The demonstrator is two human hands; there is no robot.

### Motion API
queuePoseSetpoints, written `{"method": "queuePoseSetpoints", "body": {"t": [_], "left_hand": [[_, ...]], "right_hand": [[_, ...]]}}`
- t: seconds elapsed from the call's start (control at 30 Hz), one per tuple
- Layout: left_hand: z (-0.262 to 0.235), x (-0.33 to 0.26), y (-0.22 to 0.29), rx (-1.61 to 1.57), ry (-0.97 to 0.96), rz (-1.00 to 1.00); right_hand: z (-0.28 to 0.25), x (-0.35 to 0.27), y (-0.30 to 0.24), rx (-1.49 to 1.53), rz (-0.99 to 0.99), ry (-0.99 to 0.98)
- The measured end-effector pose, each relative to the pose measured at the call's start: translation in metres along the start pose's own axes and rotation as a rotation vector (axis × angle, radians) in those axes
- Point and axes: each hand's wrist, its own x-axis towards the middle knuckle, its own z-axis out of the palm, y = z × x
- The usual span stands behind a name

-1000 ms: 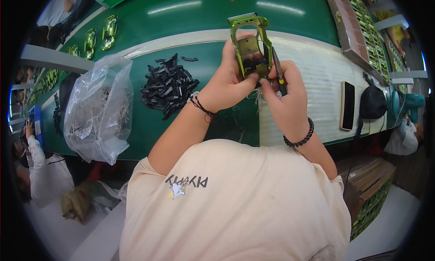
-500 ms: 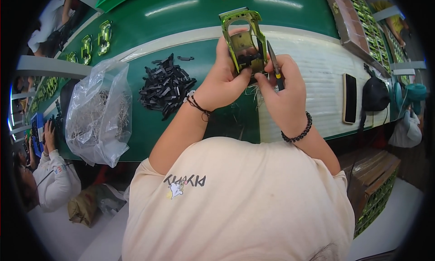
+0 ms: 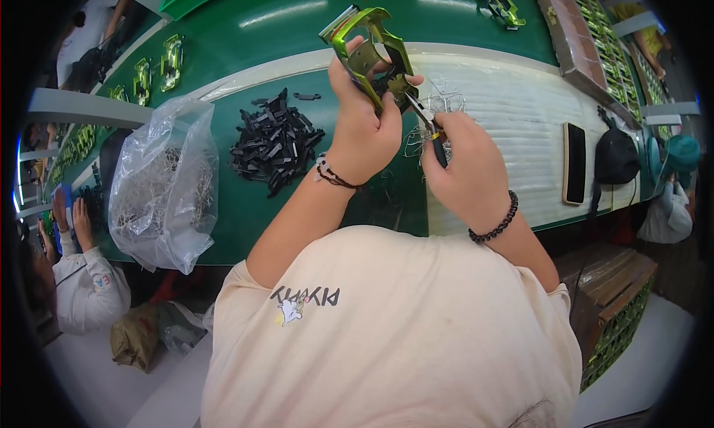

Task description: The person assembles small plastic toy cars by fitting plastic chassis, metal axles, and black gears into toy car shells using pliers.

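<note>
My left hand (image 3: 364,134) grips a shiny lime-green housing (image 3: 343,43), holding it raised and tilted, with its open hollow facing up. A dark part sits at its lower end, partly hidden by my fingers. Closed around the dark handles of needle-nose pliers (image 3: 421,110) with a yellow band, my right hand (image 3: 472,164) brings their jaws to that lower end; whether they pinch anything there cannot be made out. Thin metal wire pieces (image 3: 444,98) lie on the white mat behind the pliers. To the left of my left forearm is a heap of small black plastic clips (image 3: 274,144).
A clear bag (image 3: 162,186) of wire pieces stands at the left. More green housings (image 3: 172,62) lie on the far green surface, one (image 3: 504,8) at upper right. A phone (image 3: 573,162), a black cap (image 3: 616,156) and a box of green parts (image 3: 569,45) are right. A co-worker's hands (image 3: 80,220) show far left.
The housing has turned and tilted to the left. The pliers, earlier pointing up beside it, now have their jaws at its lower end. Another green housing has appeared at the upper right.
</note>
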Motion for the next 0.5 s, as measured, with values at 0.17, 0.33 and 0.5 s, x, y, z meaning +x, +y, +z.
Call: {"method": "queuePoseSetpoints", "body": {"t": [0.17, 0.33, 0.5], "left_hand": [[-0.001, 0.001, 0.0, 0.005, -0.027, 0.005], [0.003, -0.002, 0.0, 0.008, -0.033, -0.014], [0.0, -0.003, 0.003, 0.05, -0.074, -0.065]], "right_hand": [[-0.003, 0.001, -0.003, 0.032, 0.043, 0.007], [-0.005, 0.001, -0.003, 0.155, 0.145, -0.047], [-0.002, -0.001, 0.006, -0.011, 0.008, 0.0]]}}
